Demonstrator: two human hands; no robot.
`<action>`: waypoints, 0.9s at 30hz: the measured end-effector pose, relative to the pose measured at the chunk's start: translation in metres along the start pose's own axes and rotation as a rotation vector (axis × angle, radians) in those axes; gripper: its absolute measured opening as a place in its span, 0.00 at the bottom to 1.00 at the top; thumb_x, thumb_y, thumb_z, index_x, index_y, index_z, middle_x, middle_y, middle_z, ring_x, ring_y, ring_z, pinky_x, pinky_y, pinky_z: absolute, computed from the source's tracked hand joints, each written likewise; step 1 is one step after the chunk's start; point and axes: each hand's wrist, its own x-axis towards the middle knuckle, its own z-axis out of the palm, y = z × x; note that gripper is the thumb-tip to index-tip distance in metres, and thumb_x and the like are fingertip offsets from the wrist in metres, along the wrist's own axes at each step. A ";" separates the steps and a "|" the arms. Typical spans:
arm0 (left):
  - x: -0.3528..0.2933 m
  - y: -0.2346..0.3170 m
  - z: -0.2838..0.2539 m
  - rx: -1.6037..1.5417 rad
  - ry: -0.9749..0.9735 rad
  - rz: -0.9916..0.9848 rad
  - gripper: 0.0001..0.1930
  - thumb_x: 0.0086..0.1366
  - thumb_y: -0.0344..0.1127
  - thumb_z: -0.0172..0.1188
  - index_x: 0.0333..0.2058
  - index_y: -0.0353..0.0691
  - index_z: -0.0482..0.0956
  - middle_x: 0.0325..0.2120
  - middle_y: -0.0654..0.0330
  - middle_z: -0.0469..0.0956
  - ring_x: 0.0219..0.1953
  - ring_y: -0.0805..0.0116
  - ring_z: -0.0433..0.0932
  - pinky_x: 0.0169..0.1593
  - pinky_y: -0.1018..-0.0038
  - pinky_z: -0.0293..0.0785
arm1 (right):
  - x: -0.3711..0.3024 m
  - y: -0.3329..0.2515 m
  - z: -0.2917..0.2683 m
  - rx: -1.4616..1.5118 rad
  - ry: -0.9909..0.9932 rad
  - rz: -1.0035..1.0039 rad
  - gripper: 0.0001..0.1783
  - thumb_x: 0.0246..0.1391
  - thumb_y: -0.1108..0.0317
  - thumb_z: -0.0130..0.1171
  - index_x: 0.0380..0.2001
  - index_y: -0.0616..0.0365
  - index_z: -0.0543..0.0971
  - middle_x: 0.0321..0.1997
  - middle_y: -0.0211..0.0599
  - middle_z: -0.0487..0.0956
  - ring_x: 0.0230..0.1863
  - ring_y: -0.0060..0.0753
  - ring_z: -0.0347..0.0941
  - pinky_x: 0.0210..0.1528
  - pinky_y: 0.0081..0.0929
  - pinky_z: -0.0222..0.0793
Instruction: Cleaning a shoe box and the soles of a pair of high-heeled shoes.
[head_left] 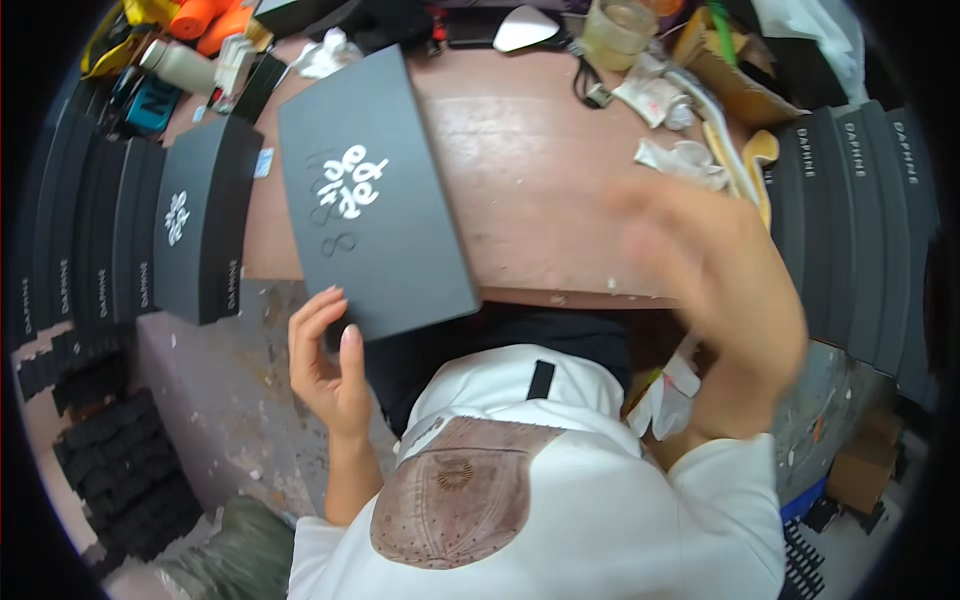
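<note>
A flat dark grey lidded box (400,230), like a shoe box, lies aslant on the table, its near end over the front edge. White brush-style lettering and dark handwritten marks show on its lid. My left hand (335,365) is at the box's near left corner, fingers along its side and thumb by the corner, closed on it. My right hand (715,270) is raised over the right part of the table, away from the box. It is smeared by motion, so its fingers and anything in them cannot be made out.
Dark grey boxes stand in rows at left (195,230) and right (850,230). At the back are a white bottle (178,66), crumpled paper (327,55), a glass jar (618,35), a black cable (590,85) and an open carton (735,75). The pinkish table (550,200) ends before my lap.
</note>
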 end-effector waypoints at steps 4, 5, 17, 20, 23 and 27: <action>-0.004 0.014 0.011 0.091 -0.072 0.064 0.08 0.55 0.23 0.55 0.35 0.31 0.75 0.39 0.51 0.75 0.47 0.56 0.72 0.52 0.65 0.65 | -0.012 0.139 -0.034 -0.660 0.457 0.214 0.15 0.51 0.71 0.51 0.41 0.66 0.76 0.47 0.50 0.74 0.50 0.53 0.67 0.54 0.42 0.61; 0.002 0.014 0.015 0.176 -0.132 0.134 0.08 0.54 0.23 0.55 0.34 0.32 0.75 0.38 0.51 0.76 0.46 0.55 0.72 0.51 0.65 0.66 | -0.008 0.168 -0.037 -0.765 0.539 0.193 0.15 0.52 0.70 0.49 0.42 0.66 0.75 0.46 0.51 0.74 0.50 0.53 0.67 0.55 0.42 0.61; 0.019 0.023 0.043 0.148 -0.250 0.182 0.10 0.52 0.22 0.55 0.35 0.32 0.75 0.39 0.51 0.75 0.46 0.53 0.72 0.51 0.63 0.66 | 0.017 0.130 -0.065 -0.750 0.895 0.009 0.13 0.56 0.76 0.43 0.44 0.58 0.69 0.39 0.44 0.75 0.44 0.43 0.72 0.44 0.37 0.67; 0.019 0.019 0.043 0.315 -0.226 0.248 0.11 0.52 0.22 0.54 0.36 0.33 0.75 0.41 0.51 0.74 0.48 0.52 0.71 0.53 0.62 0.65 | -0.002 0.074 -0.062 0.152 1.099 -0.074 0.13 0.56 0.77 0.45 0.46 0.61 0.66 0.39 0.43 0.72 0.34 0.32 0.70 0.33 0.25 0.68; 0.026 0.036 0.064 0.242 -0.277 0.346 0.13 0.49 0.21 0.56 0.36 0.34 0.75 0.42 0.51 0.74 0.48 0.50 0.71 0.53 0.61 0.65 | -0.018 0.068 -0.048 1.736 0.308 -0.104 0.21 0.60 0.61 0.41 0.51 0.65 0.64 0.34 0.38 0.65 0.23 0.24 0.56 0.20 0.19 0.56; 0.023 0.055 0.076 0.104 -0.396 0.395 0.15 0.46 0.21 0.59 0.37 0.35 0.76 0.43 0.50 0.72 0.48 0.49 0.70 0.51 0.60 0.66 | -0.010 0.048 -0.012 2.042 -0.126 0.164 0.29 0.60 0.48 0.40 0.54 0.60 0.63 0.40 0.43 0.64 0.25 0.27 0.56 0.20 0.20 0.57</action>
